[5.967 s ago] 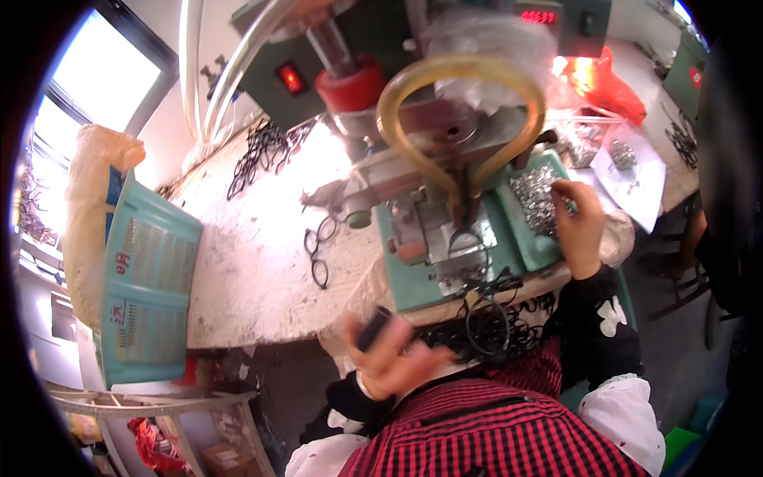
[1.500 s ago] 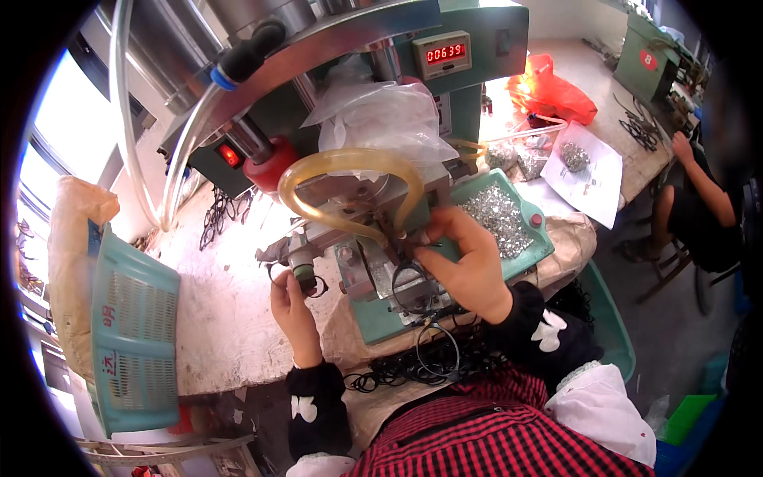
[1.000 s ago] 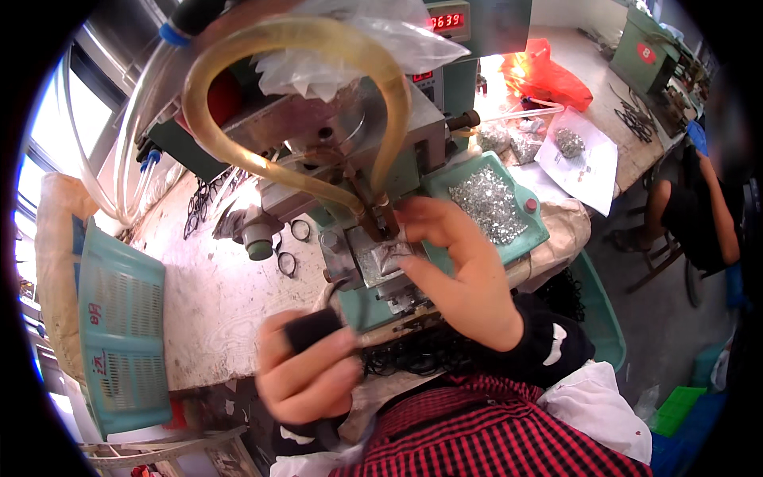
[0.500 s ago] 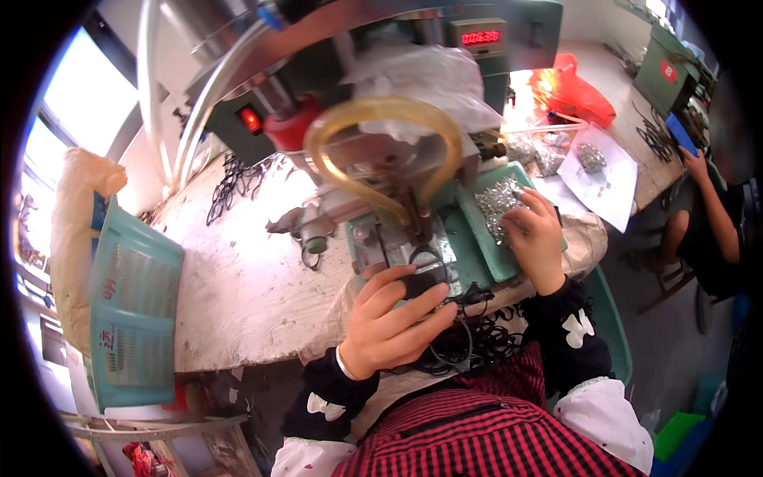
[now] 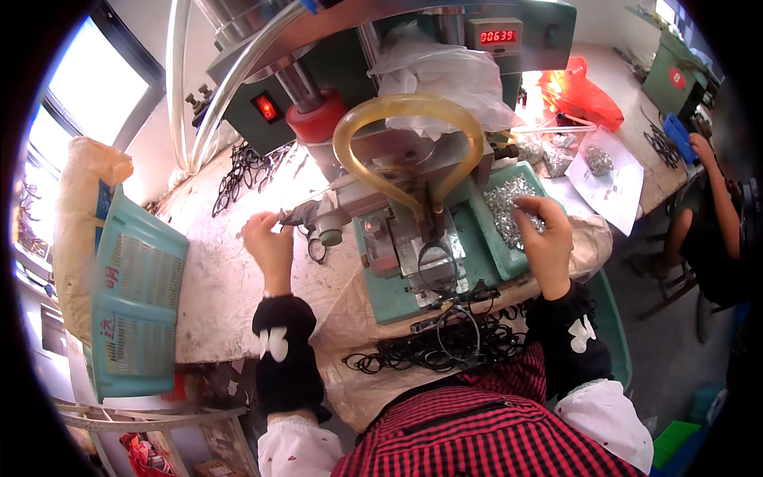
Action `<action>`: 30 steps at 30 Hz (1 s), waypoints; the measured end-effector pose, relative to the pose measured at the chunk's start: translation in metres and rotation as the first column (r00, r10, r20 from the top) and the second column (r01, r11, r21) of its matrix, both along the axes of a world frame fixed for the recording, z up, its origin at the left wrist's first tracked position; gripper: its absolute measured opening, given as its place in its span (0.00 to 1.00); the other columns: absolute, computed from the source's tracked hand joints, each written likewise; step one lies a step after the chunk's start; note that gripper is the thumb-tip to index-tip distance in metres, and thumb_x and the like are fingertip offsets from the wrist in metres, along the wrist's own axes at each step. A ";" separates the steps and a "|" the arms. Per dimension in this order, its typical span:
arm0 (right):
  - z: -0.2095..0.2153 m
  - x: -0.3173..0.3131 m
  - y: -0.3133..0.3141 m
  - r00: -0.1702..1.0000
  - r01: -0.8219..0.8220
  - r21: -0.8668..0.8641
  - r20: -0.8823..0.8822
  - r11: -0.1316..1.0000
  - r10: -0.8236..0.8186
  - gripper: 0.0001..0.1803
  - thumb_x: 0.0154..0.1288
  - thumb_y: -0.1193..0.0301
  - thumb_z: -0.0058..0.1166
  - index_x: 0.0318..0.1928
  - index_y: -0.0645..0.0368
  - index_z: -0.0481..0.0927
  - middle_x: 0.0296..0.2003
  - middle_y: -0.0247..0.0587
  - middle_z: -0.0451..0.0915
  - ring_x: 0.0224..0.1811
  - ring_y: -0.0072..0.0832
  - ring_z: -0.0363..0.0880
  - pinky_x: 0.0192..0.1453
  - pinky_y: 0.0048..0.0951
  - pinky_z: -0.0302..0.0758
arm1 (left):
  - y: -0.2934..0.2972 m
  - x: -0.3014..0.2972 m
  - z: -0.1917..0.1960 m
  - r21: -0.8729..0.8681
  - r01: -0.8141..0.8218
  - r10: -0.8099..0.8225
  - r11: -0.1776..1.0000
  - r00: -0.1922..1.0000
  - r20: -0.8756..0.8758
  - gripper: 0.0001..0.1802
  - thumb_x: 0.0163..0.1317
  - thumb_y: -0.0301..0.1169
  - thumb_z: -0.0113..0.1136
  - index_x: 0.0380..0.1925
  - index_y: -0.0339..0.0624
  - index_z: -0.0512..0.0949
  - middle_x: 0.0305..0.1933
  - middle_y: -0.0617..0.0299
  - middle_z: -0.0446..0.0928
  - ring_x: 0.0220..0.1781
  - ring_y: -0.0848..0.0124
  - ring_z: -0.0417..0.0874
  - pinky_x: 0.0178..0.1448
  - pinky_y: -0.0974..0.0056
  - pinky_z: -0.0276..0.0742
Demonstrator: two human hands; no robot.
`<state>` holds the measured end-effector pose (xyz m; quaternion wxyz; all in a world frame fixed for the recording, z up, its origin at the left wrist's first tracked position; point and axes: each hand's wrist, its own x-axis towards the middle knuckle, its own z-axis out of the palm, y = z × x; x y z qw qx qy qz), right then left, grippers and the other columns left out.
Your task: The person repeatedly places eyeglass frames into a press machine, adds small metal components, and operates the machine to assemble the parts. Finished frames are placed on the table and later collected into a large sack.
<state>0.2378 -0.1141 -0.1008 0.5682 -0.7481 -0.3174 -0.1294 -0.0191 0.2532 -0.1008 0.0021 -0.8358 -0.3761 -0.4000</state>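
Worktable: pale, scuffed top (image 5: 214,294) with a dark loop lying near the press and a tangle of black loops (image 5: 238,179) toward the back
Left edge: a light-blue slatted basket (image 5: 143,294) beside the worktable, a tan sack (image 5: 75,230) against its far side
Room: bright window (image 5: 95,75) at upper left, grey floor (image 5: 660,318) at right, where a seated co-worker's hand (image 5: 699,147) holds a blue object (image 5: 679,137)
Back right: red plastic bag (image 5: 584,99), and nearer, a white sheet (image 5: 608,191) bearing a clump of small metal bits
Press: metal and green machine (image 5: 409,147) in the middle, yellowish tube (image 5: 409,105) looping in front, red switch (image 5: 266,106) lit
Black loops: one ring (image 5: 421,274) hangs before the press block, a larger loop (image 5: 479,338) below it, over a dark heap (image 5: 413,350) at the worktable's near edge
Metal pieces: silvery heap (image 5: 505,203) in the green tray (image 5: 509,269), right of the press
Left hand: raised at the press's left end (image 5: 269,242), fingers bent with tips close together; whether they pinch anything, I cannot tell
Right hand: over the tray's right side (image 5: 550,242), thumb and forefinger curved toward the metal pieces; cannot tell whether one is gripped
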 end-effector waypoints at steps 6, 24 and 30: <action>-0.011 0.002 -0.028 0.997 0.058 -0.058 0.053 0.997 -0.055 0.09 0.58 0.81 0.64 0.40 0.61 0.86 0.37 0.43 0.86 0.41 0.40 0.83 0.49 0.35 0.76 | 0.030 0.001 -0.094 -0.304 -0.150 0.114 0.941 0.985 -0.131 0.08 0.50 0.37 0.72 0.28 0.47 0.90 0.35 0.53 0.81 0.48 0.53 0.80 0.55 0.52 0.76; 0.050 -0.056 0.044 0.889 -0.348 0.262 -0.211 0.900 0.406 0.14 0.56 0.81 0.65 0.45 0.63 0.83 0.36 0.38 0.83 0.42 0.26 0.82 0.50 0.27 0.77 | -0.130 -0.005 -0.005 -0.468 0.759 0.097 0.453 0.480 0.872 0.03 0.76 0.27 0.52 0.41 0.42 0.70 0.37 0.59 0.78 0.35 0.70 0.81 0.41 0.66 0.76; 0.043 -0.064 0.048 0.838 -0.353 0.356 -0.290 0.865 0.462 0.22 0.57 0.81 0.65 0.53 0.65 0.78 0.38 0.33 0.81 0.42 0.20 0.81 0.51 0.24 0.76 | -0.150 0.003 0.022 -0.260 0.819 -0.084 0.512 0.348 0.934 0.08 0.78 0.28 0.50 0.51 0.38 0.73 0.45 0.54 0.80 0.44 0.65 0.83 0.51 0.59 0.82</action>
